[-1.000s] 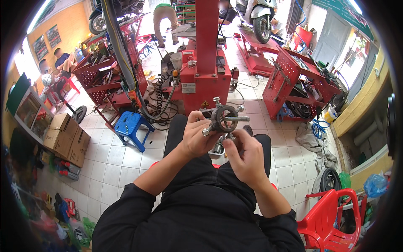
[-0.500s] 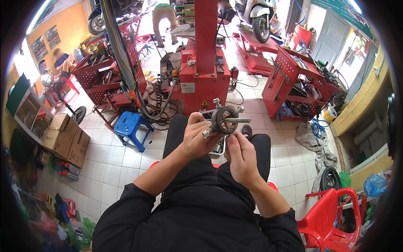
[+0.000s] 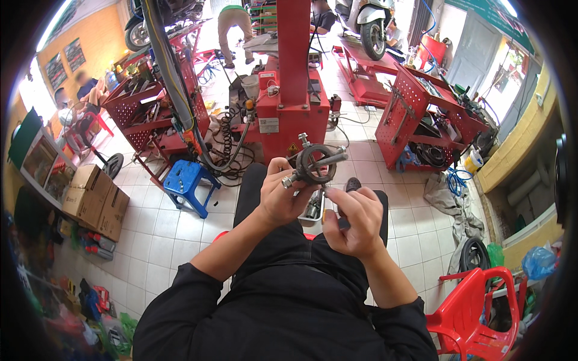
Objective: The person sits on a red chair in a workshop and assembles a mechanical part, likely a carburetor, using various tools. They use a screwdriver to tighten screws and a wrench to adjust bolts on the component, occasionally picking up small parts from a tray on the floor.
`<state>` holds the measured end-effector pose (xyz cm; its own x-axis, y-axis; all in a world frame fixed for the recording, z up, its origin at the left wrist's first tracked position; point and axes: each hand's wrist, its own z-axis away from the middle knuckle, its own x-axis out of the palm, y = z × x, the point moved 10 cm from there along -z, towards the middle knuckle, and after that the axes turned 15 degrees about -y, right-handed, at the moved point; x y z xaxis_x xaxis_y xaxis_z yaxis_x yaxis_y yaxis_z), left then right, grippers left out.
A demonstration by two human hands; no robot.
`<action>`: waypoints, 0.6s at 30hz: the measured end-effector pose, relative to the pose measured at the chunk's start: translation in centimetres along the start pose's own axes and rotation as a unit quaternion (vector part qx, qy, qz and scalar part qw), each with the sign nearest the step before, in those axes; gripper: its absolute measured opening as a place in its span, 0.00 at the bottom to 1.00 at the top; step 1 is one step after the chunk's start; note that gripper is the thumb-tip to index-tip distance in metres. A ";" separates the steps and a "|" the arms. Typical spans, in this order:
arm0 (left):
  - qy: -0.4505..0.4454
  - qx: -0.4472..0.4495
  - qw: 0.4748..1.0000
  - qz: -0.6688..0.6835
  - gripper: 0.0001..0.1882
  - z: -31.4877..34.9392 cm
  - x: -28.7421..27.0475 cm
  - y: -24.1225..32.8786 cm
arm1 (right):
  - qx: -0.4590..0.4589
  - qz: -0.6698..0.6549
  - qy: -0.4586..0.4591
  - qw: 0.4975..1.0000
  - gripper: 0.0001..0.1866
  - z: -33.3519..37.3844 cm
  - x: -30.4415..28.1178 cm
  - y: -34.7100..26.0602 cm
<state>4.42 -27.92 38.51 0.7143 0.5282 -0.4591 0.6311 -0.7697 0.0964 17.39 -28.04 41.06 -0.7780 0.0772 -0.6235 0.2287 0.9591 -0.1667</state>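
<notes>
My left hand [image 3: 280, 201] is closed around a dark metal ring tool [image 3: 305, 171], held up above my lap. Several bolts stick out around its rim, and a thick steel rod [image 3: 332, 160] passes through it, pointing right. My right hand [image 3: 358, 225] is just below and right of the ring. Its fingers are bent, with the index fingertip at the end of a lower bolt [image 3: 325, 189]. The thumb stands apart from that finger, and I see nothing held between them. Behind the hands, a metal tray [image 3: 311, 222] with small parts shows partly between my legs.
A blue stool [image 3: 191, 180] stands left of my legs, with cardboard boxes [image 3: 93, 195] farther left. Ahead is a red lift post [image 3: 293, 123] with hoses and cables at its foot. A red tool cart [image 3: 394, 129] and a red chair [image 3: 475, 310] are to the right. Other people are farther back.
The ring tool has tilted and shifted slightly left, its rod now angled upward. My right thumb has come away from the lower bolt, and the right fingers have opened apart and turned.
</notes>
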 end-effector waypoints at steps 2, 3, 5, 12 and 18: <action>0.007 -0.025 0.999 0.026 0.10 0.1 0.0 -0.5 | 0.039 -0.064 -0.005 0.997 0.15 0.0 0.8 1.2; 0.011 -0.038 0.998 0.039 0.10 0.3 0.0 -0.9 | 0.063 -0.048 -0.014 0.997 0.15 0.3 0.9 1.7; 0.012 -0.050 0.998 0.044 0.09 0.4 0.1 -1.2 | 0.111 -0.016 -0.033 0.993 0.17 0.8 0.8 2.7; 0.003 -0.073 0.995 0.064 0.10 0.3 0.3 -1.6 | 0.132 -0.112 -0.026 0.985 0.14 0.3 1.2 2.8; 0.012 -0.070 0.996 0.052 0.10 0.3 0.0 -1.4 | 0.173 -0.131 -0.026 0.976 0.19 0.6 1.2 3.6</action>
<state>3.47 -26.93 38.11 0.7836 0.4588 -0.4190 0.5888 -0.7637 0.2647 17.62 -24.62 39.28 -0.8080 -0.1801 -0.5610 0.2170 0.7942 -0.5675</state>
